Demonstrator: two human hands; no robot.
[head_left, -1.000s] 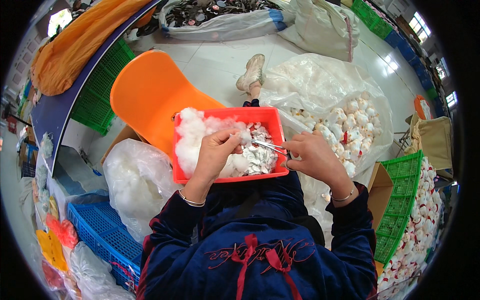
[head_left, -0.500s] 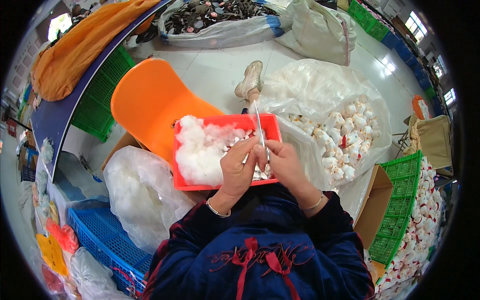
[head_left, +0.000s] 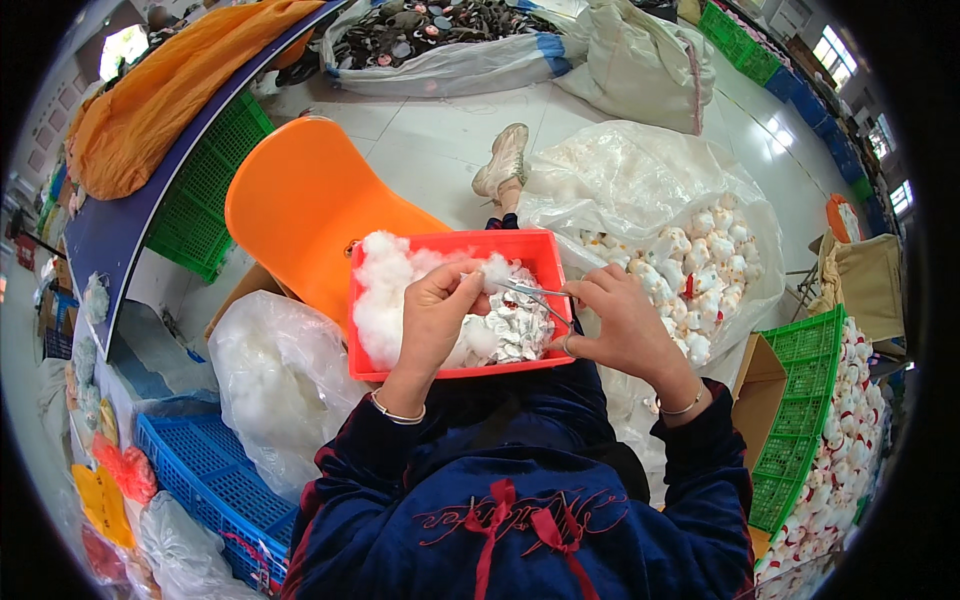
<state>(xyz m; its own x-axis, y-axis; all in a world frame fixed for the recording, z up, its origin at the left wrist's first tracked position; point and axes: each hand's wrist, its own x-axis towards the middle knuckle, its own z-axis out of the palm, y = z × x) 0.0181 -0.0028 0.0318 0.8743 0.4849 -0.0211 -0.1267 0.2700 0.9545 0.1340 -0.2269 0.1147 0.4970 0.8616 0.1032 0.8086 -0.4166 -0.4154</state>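
My right hand [head_left: 625, 325] holds a pair of metal forceps [head_left: 535, 292] by its spread ring handles, the tips pointing left. My left hand [head_left: 440, 308] is pinched closed at those tips, but I cannot make out what is between its fingers. A white tuft of stuffing [head_left: 495, 268] shows right beside the fingertips. Both hands are above a red plastic tray [head_left: 458, 372] near my lap. Loose white stuffing [head_left: 380, 318] fills its left side, and a heap of small white fabric pieces [head_left: 522, 328] lies in its right side.
A clear bag [head_left: 640, 160] of small white stuffed pieces [head_left: 700, 270] lies at right. An orange chair [head_left: 310, 205] stands beyond the tray. At left are a bag of stuffing [head_left: 275, 365] and a blue crate [head_left: 215, 475]; a green crate [head_left: 800, 410] stands far right.
My hands were together over the tray's right side with the forceps upright. They have moved apart, left hand leftward and right hand rightward, and the forceps now lie nearly level with handles spread.
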